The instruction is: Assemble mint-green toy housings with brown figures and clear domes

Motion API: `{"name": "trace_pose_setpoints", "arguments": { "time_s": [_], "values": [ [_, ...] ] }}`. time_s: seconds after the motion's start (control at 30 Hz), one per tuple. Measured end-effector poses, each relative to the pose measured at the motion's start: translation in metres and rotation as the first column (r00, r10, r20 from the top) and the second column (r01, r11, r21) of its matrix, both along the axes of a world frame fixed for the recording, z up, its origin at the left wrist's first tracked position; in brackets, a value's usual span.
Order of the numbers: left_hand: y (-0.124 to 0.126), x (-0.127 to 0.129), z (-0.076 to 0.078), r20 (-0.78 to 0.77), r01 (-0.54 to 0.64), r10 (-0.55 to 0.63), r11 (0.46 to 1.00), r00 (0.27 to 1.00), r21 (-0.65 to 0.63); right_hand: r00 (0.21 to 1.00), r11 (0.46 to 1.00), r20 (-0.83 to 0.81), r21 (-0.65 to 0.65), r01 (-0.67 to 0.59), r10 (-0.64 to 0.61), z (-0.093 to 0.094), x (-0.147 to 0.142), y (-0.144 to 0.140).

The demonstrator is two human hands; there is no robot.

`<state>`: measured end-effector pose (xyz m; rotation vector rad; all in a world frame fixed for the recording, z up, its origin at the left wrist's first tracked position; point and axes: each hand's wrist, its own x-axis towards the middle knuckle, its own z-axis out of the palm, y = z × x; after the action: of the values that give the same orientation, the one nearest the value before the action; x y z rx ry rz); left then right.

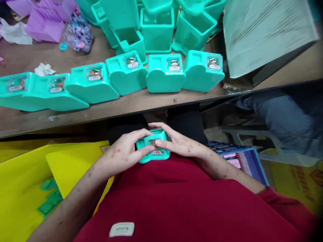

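A small teal plastic case [153, 153] with a clear dome window and a sticker rests against my red shirt, below the table edge. My left hand [126, 151] grips its left side, fingers curled over the top. From the right, my right hand [178, 143] holds the case with fingers laid across its front. A row of several finished teal cases [165, 72] with the same domes lies along the brown table [141, 102] in front of me.
Open teal boxes [156, 28] are stacked at the back. Purple parts [47, 20] and a bag of small pieces [78, 33] sit far left. A grey cardboard sheet [264, 33] lies at right. A yellow bin [22, 188] with green pieces is at my left, a blue crate [239, 158] at my right.
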<state>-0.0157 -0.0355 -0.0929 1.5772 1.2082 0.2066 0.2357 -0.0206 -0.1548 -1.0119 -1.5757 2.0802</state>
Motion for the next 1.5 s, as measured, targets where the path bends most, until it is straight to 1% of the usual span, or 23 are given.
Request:
{"name": "trace_pose_setpoints", "arguments": {
  "time_s": [0.1,0.23,0.3,0.43,0.5,0.6,0.7,0.8,0.87,0.97,1.03,1.1,1.17,1.2,1.27,1.33,1.4,1.5],
  "values": [
    [0.001,0.001,-0.001,-0.014,-0.005,0.005,1.0,1.0,-0.014,0.999,0.999,-0.002,0.001,0.036,-0.036,-0.003,-0.003,-0.001],
    [-0.002,0.002,-0.006,-0.092,0.012,-0.006,0.997,0.996,0.071,0.995,0.995,0.005,0.006,0.098,-0.098,-0.005,-0.006,-0.004],
    [-0.004,0.002,-0.01,-0.117,0.021,-0.009,0.994,0.993,0.103,0.994,0.994,0.022,0.025,0.104,-0.105,-0.006,-0.005,-0.004],
    [-0.009,0.001,-0.018,-0.115,0.004,0.014,0.989,0.993,0.151,0.997,1.0,0.072,0.018,-0.007,0.006,-0.008,0.003,-0.004],
    [-0.009,0.002,-0.021,-0.098,-0.011,0.029,0.984,0.995,0.175,0.998,0.999,0.039,-0.017,-0.046,0.046,-0.01,0.006,-0.003],
    [-0.009,0.005,-0.022,-0.088,-0.017,0.036,0.978,0.995,0.207,0.996,0.995,-0.057,-0.077,-0.065,0.061,-0.015,0.008,-0.001],
    [-0.008,0.007,-0.024,-0.116,-0.016,0.043,0.973,0.992,0.231,0.994,0.996,-0.094,-0.057,-0.065,0.059,-0.019,0.006,0.001],
    [-0.007,0.002,-0.023,-0.104,0.003,0.023,0.97,0.994,0.245,0.994,0.998,-0.103,-0.059,-0.035,0.029,-0.02,0.003,0.0],
    [-0.006,-0.004,-0.021,-0.078,0.018,0.003,0.966,0.997,0.259,0.992,0.993,-0.126,-0.119,-0.004,-0.011,-0.019,0.001,-0.001],
    [-0.008,-0.015,-0.016,-0.063,0.031,-0.014,0.961,0.998,0.275,0.974,0.967,-0.188,-0.242,0.083,-0.13,-0.018,0.002,-0.001],
    [-0.012,-0.018,-0.013,-0.06,0.048,-0.032,0.954,0.998,0.295,0.959,0.951,-0.209,-0.279,0.131,-0.193,-0.015,0.003,0.0],
    [-0.017,-0.015,-0.01,-0.059,0.086,-0.071,0.942,0.996,0.323,0.966,0.961,-0.174,-0.236,0.146,-0.189,-0.013,0.005,0.001],
    [-0.019,-0.008,-0.007,-0.067,0.116,-0.099,0.934,0.993,0.339,0.986,0.981,-0.074,-0.132,0.14,-0.151,-0.014,0.004,0.0],
    [-0.018,-0.005,-0.005,-0.081,0.124,-0.103,0.932,0.991,0.341,0.988,0.985,-0.026,-0.094,0.148,-0.151,-0.017,0.003,0.0],
    [-0.015,0.001,-0.001,-0.139,0.138,-0.094,0.926,0.986,0.352,0.981,0.979,0.012,-0.058,0.195,-0.195,-0.024,0.0,0.001],
    [-0.013,0.003,0.002,-0.206,0.167,-0.095,0.914,0.974,0.37,0.978,0.975,0.006,-0.072,0.209,-0.209,-0.031,-0.005,0.002],
    [-0.014,0.003,0.002,-0.253,0.19,-0.095,0.904,0.963,0.383,0.979,0.974,-0.003,-0.103,0.202,-0.203,-0.036,-0.008,0.003],
    [-0.02,-0.002,-0.01,-0.269,0.192,-0.084,0.895,0.96,0.404,0.98,0.968,0.01,-0.154,0.2,-0.201,-0.039,-0.011,0.003]
  ]
}}
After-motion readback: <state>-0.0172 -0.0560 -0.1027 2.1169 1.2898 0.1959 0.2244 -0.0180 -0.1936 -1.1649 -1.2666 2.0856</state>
